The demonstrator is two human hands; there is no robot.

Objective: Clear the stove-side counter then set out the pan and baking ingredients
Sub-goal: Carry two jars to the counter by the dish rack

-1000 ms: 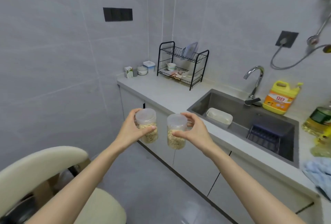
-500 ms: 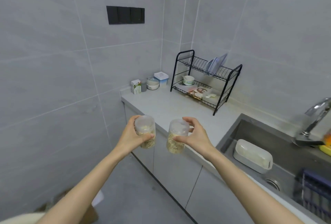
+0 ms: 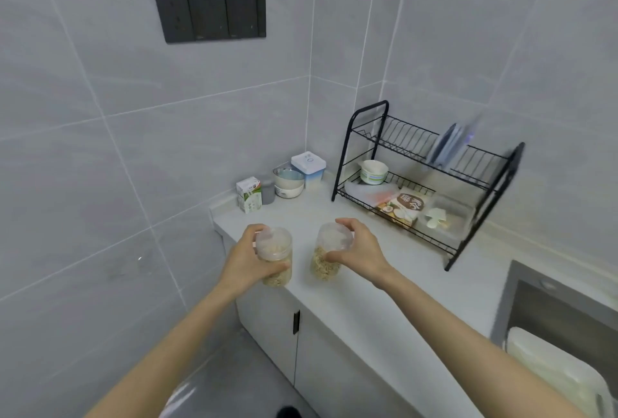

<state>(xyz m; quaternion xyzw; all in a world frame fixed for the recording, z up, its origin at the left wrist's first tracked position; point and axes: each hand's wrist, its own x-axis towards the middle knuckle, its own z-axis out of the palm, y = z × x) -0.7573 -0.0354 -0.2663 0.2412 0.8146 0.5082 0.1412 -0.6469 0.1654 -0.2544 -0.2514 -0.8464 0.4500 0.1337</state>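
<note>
I hold two clear plastic jars, each part-filled with pale flakes. My left hand point(image 3: 244, 265) grips the left jar point(image 3: 276, 255) round its side. My right hand point(image 3: 359, 255) grips the right jar point(image 3: 326, 255), thumb and fingers curled round its upper half. Both jars are over the front left part of the grey counter point(image 3: 394, 284), near its edge; I cannot tell whether they touch it. Neither a pan nor a stove is in view.
A black two-tier dish rack point(image 3: 424, 180) stands at the back with a bowl point(image 3: 374, 172), plates and a packet. In the corner sit a small carton point(image 3: 249, 194), a pot point(image 3: 288, 182) and a white box point(image 3: 308, 167). The sink point(image 3: 555, 327) lies right, holding a white container point(image 3: 558, 374).
I have stepped closer and turned left; both hands carried the jars forward from in front of the cabinets to above the counter's edge. The tap and bottles have left the view.
</note>
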